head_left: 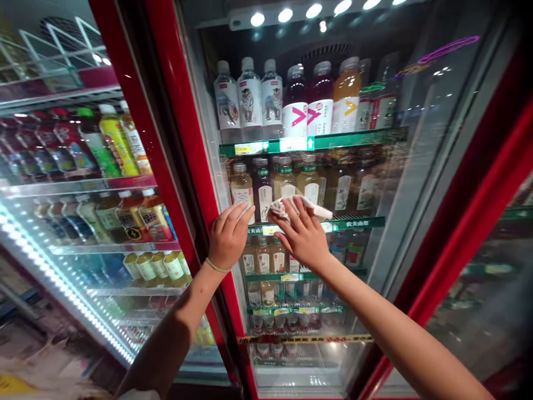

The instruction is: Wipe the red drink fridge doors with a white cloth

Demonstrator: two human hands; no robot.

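My right hand [305,233] presses a white cloth [320,211] flat against the glass door [391,183] of a drinks fridge. Its fingers are stretched over the cloth, which bunches at the left and sticks out at the right. Against the red door frame [194,161] and the glass edge rests my left hand [230,236], fingers extended, holding nothing. A thin band [217,266] circles that wrist. Behind the glass, bottled drinks stand in rows, partly hidden by both hands.
Green-edged shelves [353,139] carry bottles inside the fridge. To the left, another red-framed fridge holds several rows of drinks [62,141] beside a bright light strip [70,289]. A further red frame [466,222] rises at the right. A printed strip [308,339] crosses the lower glass.
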